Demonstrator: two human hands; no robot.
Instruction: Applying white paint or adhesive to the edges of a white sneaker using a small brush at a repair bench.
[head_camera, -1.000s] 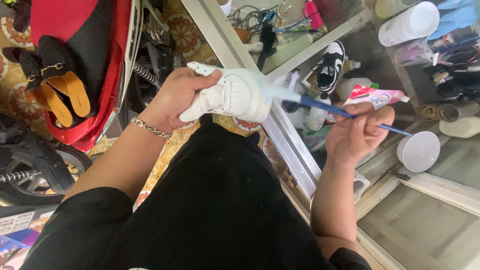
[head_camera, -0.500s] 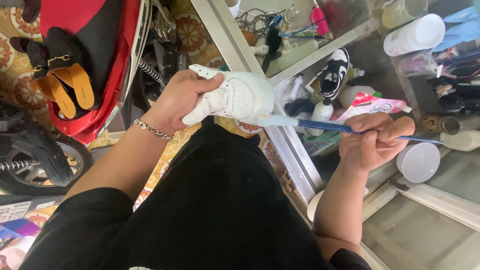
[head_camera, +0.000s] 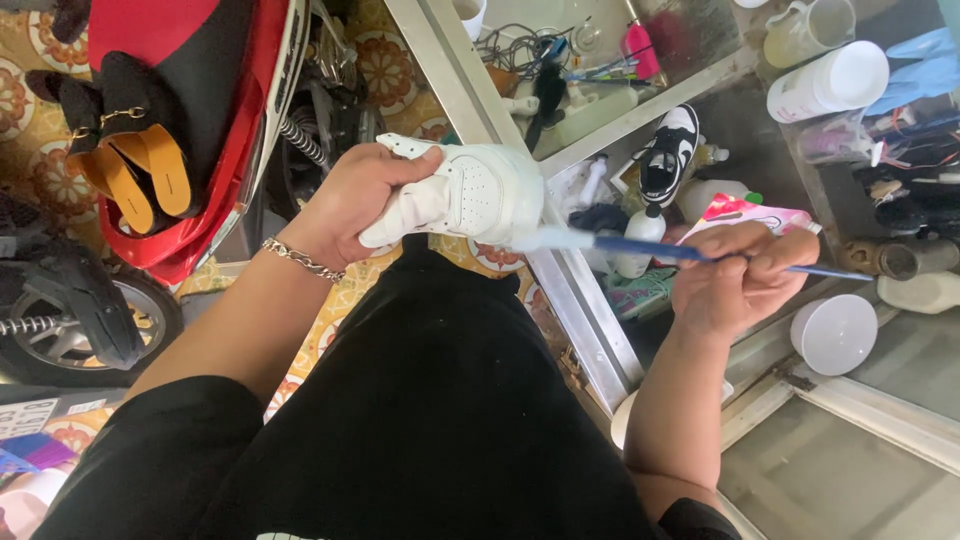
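My left hand (head_camera: 345, 200) grips a white sneaker (head_camera: 470, 190) by its heel side, holding it sideways above my black-clad lap (head_camera: 440, 400). A silver chain bracelet circles that wrist. My right hand (head_camera: 735, 275) pinches a thin blue-handled paintbrush (head_camera: 660, 250). The brush's white-coated bristles touch the toe edge of the sneaker. The far side of the shoe is hidden.
A glass display counter with metal frame (head_camera: 570, 290) stands at right, holding a black-and-white sneaker (head_camera: 668, 150), bottles, cables and a white bowl (head_camera: 835, 335). A white plastic jar (head_camera: 825, 80) sits at the upper right. A red motorbike (head_camera: 210, 120) carrying sandals (head_camera: 130, 175) stands left on patterned floor tiles.
The sneaker and my left hand have shifted slightly left and up in view. My right hand has drawn the brush down along the shoe's toe edge.
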